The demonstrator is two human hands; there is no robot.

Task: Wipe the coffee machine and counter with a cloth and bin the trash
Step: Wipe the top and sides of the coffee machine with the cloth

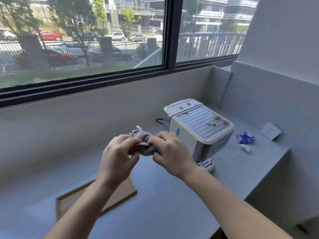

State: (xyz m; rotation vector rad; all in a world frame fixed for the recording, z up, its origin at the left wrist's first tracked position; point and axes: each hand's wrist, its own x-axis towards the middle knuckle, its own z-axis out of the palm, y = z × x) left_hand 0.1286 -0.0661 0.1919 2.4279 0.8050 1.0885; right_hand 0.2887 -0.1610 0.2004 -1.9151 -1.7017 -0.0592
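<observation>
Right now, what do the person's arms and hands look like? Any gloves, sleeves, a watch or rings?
Both hands are bare: no gloves on the left hand or the right hand. No sleeves show; both forearms are uncovered all the way to the bottom edge of the picture. No watch or band sits on either wrist, and no rings show on the fingers that are in view.

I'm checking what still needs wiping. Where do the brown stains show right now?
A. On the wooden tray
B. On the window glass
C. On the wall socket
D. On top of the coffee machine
D: brown spots sit on the ribbed top of the coffee machine, while both hands, left hand and right hand, hold the cloth in front of it.
</observation>
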